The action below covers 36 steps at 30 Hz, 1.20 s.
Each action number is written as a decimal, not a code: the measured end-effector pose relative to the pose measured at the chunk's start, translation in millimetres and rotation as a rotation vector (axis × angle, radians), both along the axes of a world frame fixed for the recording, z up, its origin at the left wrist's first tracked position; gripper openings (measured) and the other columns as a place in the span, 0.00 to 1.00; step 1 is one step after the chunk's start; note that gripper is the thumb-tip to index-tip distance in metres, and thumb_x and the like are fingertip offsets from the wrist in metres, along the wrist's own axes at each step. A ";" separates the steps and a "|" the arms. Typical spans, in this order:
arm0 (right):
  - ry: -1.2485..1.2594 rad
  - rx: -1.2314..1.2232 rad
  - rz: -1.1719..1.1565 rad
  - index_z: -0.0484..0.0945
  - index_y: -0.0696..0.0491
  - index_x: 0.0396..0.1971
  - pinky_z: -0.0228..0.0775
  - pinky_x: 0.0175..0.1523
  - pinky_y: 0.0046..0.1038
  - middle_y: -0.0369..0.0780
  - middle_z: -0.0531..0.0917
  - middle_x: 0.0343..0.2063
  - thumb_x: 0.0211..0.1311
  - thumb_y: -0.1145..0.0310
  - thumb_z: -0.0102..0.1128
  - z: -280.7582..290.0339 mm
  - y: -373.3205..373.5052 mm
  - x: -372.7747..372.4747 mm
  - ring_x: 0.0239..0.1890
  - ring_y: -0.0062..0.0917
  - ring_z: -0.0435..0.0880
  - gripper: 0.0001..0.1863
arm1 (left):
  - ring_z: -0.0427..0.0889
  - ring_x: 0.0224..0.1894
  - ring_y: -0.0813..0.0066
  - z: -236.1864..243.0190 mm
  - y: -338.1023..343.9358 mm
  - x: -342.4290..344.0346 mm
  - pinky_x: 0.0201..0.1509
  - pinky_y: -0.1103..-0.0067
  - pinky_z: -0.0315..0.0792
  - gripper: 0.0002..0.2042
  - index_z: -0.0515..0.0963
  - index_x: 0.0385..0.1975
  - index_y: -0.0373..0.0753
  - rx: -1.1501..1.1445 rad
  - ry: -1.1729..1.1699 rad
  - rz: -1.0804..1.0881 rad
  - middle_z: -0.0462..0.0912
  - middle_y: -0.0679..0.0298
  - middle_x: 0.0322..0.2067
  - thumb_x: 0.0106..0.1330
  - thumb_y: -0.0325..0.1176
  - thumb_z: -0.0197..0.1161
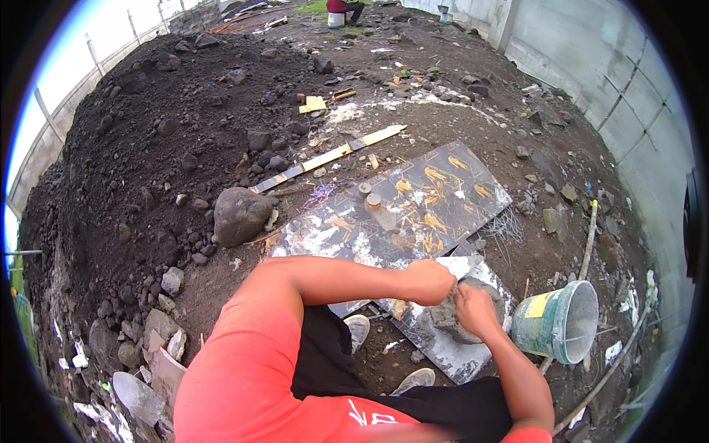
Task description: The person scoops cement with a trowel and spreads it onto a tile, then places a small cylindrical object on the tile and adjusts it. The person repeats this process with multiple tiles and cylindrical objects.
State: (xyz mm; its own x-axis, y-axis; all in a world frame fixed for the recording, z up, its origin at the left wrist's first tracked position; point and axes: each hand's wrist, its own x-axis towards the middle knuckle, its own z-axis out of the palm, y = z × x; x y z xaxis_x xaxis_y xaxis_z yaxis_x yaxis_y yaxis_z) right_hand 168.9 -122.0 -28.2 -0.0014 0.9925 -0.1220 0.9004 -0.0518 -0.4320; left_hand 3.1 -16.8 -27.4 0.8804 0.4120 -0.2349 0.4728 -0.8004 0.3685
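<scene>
My left hand (430,282) is closed in a fist, just above a rounded grey mass (484,295) that looks like wet mortar. A flat pale piece (458,264) sticks out beyond the fist; whether the fist grips it is hard to see. My right hand (475,308) lies over the mass with its fingers curled, close beside the left. What its fingers hold is hidden. The mass rests on a smeared dark board (450,354) between my feet and a green bucket (539,323).
A larger dark printed board (450,181) lies ahead, with two small round objects (369,193) on it. A boulder (241,215) and dark soil mound (148,148) stand left. Near the bucket are poles (589,244). Another person (345,6) sits far off on a bucket.
</scene>
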 end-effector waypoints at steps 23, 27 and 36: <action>1.383 -0.526 -0.338 0.80 0.53 0.34 0.68 0.35 0.25 0.32 0.78 0.27 0.71 0.62 0.64 -9.2 -5.3 21.3 0.28 0.17 0.75 0.09 | 0.84 0.34 0.47 0.6 22.0 -5.8 0.43 0.58 0.73 0.19 0.78 0.30 0.35 0.131 -0.318 -0.364 0.84 0.52 0.27 0.63 0.49 0.63; 1.411 -0.473 -0.374 0.80 0.53 0.39 0.69 0.38 0.26 0.33 0.81 0.30 0.71 0.64 0.63 -9.9 -6.5 14.8 0.32 0.19 0.78 0.08 | 0.83 0.33 0.50 6.6 17.6 -4.7 0.45 0.60 0.70 0.20 0.77 0.28 0.37 0.190 -0.345 -0.352 0.82 0.54 0.26 0.60 0.52 0.63; 1.618 -0.281 -0.402 0.80 0.54 0.41 0.72 0.48 0.33 0.37 0.83 0.38 0.71 0.65 0.63 -7.4 -5.8 8.3 0.40 0.21 0.81 0.08 | 0.79 0.47 0.50 9.2 7.6 3.6 0.75 0.51 0.55 0.26 0.76 0.34 0.33 0.391 -0.450 -0.114 0.79 0.51 0.35 0.57 0.57 0.64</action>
State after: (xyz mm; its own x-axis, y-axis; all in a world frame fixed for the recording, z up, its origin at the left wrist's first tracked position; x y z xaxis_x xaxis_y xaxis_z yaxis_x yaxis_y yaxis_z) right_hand 177.2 -127.8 -35.6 -0.0633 0.9106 -0.4083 -0.5128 -0.3807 -0.7695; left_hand 6.7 -9.2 -18.1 0.9019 0.2897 0.3203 0.2420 -0.9533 0.1808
